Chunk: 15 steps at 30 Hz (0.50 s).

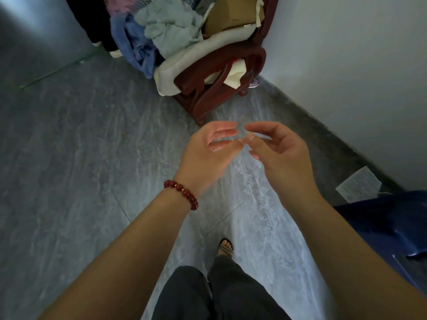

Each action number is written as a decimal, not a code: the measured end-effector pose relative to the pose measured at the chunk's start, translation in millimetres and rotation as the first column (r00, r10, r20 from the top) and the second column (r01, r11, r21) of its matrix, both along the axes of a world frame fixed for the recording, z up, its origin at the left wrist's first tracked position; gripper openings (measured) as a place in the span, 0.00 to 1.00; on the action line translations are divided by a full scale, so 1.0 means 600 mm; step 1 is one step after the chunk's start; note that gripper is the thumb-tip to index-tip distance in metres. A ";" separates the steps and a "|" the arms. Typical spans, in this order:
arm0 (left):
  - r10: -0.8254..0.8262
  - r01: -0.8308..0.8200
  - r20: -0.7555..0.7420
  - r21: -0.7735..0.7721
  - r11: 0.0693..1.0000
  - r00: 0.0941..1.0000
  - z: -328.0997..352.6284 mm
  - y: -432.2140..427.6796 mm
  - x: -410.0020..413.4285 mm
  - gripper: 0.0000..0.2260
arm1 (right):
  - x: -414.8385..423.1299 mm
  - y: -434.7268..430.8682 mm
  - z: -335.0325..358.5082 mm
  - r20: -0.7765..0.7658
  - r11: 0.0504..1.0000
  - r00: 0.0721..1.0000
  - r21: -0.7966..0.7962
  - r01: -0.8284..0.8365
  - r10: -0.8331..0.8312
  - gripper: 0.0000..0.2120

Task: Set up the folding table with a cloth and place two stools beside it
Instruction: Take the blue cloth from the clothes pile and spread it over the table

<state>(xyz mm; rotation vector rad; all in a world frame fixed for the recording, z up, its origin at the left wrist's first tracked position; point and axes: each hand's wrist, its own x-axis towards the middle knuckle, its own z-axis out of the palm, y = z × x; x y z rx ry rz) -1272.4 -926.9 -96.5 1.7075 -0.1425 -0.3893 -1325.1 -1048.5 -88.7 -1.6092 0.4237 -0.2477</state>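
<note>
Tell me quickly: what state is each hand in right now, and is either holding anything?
Left hand: open, fingers relaxed, holding nothing.
Right hand: open, fingers loosely curled, holding nothing.

Two hands, one armchair, one bracelet.

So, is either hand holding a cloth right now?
No, the left hand and right hand hover empty, fingers loosely spread.

Both bare forearms reach forward, left grip and right grip empty, fingers relaxed, fingertips nearly meeting.
</note>
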 end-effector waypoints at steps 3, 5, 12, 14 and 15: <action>0.029 -0.029 -0.015 -0.004 1.000 0.999 0.000 0.019 0.044 0.11 | 0.046 0.016 -0.003 -0.015 1.000 1.000 0.006 -0.019 0.019 0.05; 0.057 -0.057 -0.027 -0.008 0.998 0.998 -0.003 0.036 0.075 0.11 | 0.078 0.031 -0.008 -0.019 0.999 0.999 0.005 -0.034 0.034 0.05; 0.093 -0.094 -0.041 -0.013 0.996 0.995 -0.019 0.112 0.193 0.11 | 0.212 0.104 -0.028 -0.035 0.996 0.996 0.040 -0.084 0.086 0.05; 0.100 -0.101 -0.037 -0.017 0.995 0.994 -0.026 0.139 0.239 0.11 | 0.260 0.130 -0.036 -0.038 0.995 0.995 0.041 -0.087 0.089 0.05; 0.099 -0.100 -0.041 -0.019 0.995 0.994 -0.030 0.153 0.265 0.11 | 0.286 0.144 -0.040 -0.043 0.995 0.995 0.041 -0.086 0.087 0.05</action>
